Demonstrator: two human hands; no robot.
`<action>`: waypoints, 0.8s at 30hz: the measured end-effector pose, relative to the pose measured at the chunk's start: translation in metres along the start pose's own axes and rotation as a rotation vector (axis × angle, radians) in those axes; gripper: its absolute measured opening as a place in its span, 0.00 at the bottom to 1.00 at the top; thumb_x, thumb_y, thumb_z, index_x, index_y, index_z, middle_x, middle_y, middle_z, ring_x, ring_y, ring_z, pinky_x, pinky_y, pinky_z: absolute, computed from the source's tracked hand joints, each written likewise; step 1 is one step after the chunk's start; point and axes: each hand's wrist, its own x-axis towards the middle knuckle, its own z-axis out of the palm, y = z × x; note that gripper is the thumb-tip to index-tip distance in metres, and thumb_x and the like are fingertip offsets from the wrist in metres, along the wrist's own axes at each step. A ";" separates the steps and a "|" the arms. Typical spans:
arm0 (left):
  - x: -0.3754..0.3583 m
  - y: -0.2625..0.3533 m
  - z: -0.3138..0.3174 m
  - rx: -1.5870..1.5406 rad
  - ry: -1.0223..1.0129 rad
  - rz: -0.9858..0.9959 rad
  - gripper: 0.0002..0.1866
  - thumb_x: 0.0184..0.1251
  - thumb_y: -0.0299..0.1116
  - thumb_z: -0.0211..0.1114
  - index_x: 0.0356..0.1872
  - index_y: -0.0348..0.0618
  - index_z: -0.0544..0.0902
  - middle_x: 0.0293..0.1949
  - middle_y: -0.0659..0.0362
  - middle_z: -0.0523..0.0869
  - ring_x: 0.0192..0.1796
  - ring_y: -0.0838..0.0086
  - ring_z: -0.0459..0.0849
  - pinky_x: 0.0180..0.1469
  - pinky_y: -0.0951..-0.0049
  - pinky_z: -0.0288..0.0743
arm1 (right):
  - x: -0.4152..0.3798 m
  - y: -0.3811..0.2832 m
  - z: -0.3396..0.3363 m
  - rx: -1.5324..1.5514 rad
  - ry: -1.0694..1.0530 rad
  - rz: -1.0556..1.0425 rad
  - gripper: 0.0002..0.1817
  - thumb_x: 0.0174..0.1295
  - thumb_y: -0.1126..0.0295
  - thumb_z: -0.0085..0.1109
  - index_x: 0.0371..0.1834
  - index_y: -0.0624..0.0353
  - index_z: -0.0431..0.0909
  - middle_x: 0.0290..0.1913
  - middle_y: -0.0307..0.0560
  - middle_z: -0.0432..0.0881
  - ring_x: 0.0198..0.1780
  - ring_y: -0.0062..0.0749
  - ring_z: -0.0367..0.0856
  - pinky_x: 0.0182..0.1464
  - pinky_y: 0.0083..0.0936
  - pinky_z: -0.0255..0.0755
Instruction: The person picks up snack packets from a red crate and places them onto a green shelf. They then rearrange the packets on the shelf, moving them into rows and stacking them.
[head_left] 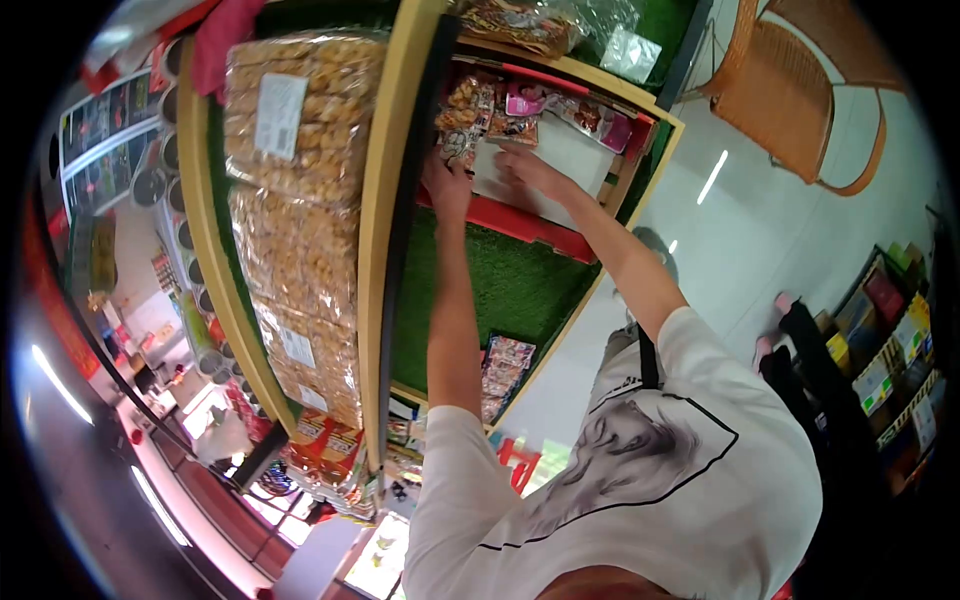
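Observation:
My left hand [447, 188] reaches into a red-edged box [550, 232] on the shelf, its fingers closed around the near edge of a small snack packet [458, 147]. Its far fingers are partly hidden by the packet and the dark shelf edge. Over the box's white bottom [545, 205] hovers my right hand [528, 170], fingers apart and slightly blurred, holding nothing. Along the far side of the box lie a brown snack packet [514, 128] and pink packets [595, 122].
Large clear bags of brown snacks [295, 140] fill the shelf at left, behind a wooden rail [385, 230]. Green turf [480, 290] lines my shelf, where a stack of packets [505, 375] lies. A wicker chair [775, 100] stands on the floor; another person's legs [810, 350] show at right.

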 end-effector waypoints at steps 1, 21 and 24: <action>0.014 -0.011 0.002 -0.028 -0.084 -0.097 0.25 0.65 0.33 0.55 0.61 0.33 0.67 0.57 0.40 0.71 0.62 0.46 0.67 0.64 0.52 0.58 | 0.011 0.005 0.009 -0.002 0.046 -0.048 0.42 0.66 0.53 0.50 0.75 0.63 0.41 0.69 0.51 0.63 0.66 0.34 0.65 0.66 0.29 0.59; -0.161 0.080 -0.018 -0.436 0.041 -0.229 0.20 0.66 0.31 0.59 0.59 0.38 0.72 0.53 0.47 0.69 0.48 0.60 0.77 0.54 0.66 0.71 | -0.122 0.036 0.059 -0.043 0.392 -0.253 0.18 0.65 0.65 0.55 0.52 0.66 0.68 0.42 0.48 0.78 0.43 0.26 0.77 0.43 0.22 0.73; -0.227 0.102 -0.042 -0.679 0.037 -0.373 0.22 0.66 0.30 0.59 0.60 0.38 0.70 0.53 0.47 0.69 0.49 0.63 0.77 0.52 0.69 0.72 | -0.152 0.052 0.078 -0.168 0.359 -0.333 0.15 0.65 0.65 0.55 0.48 0.66 0.71 0.36 0.42 0.78 0.35 0.20 0.73 0.39 0.18 0.69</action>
